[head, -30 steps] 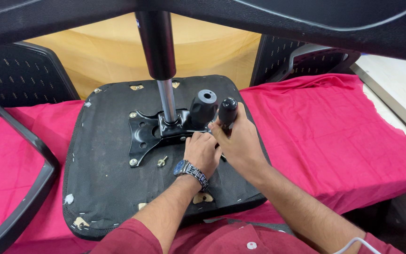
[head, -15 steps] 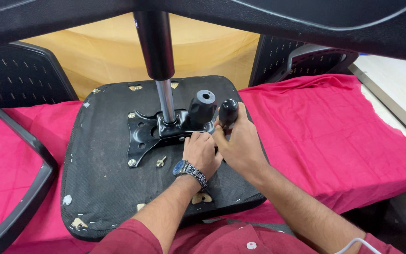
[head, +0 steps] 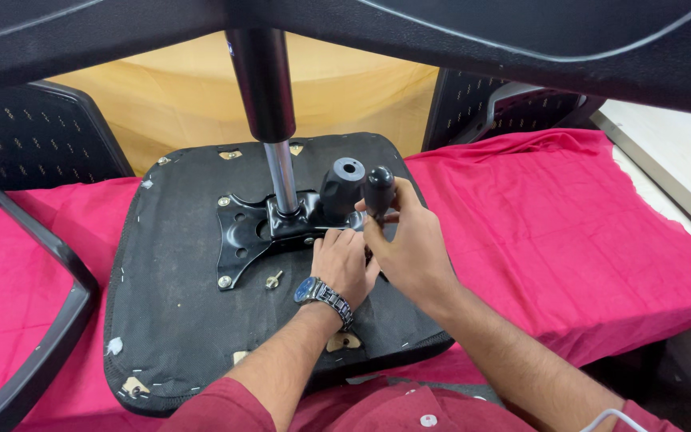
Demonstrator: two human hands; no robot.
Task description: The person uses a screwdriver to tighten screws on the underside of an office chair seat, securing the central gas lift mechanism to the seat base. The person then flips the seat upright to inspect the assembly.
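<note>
We see the upturned seat base lying on the red-covered bench, its near edge cut off by our sleeves. The metal mechanism plate sits at its centre. Our right hand wraps the black screwdriver handle; the tip is hidden. Our left hand presses on the plate's right edge, fingers curled; we cannot tell whether they pinch anything.
</note>
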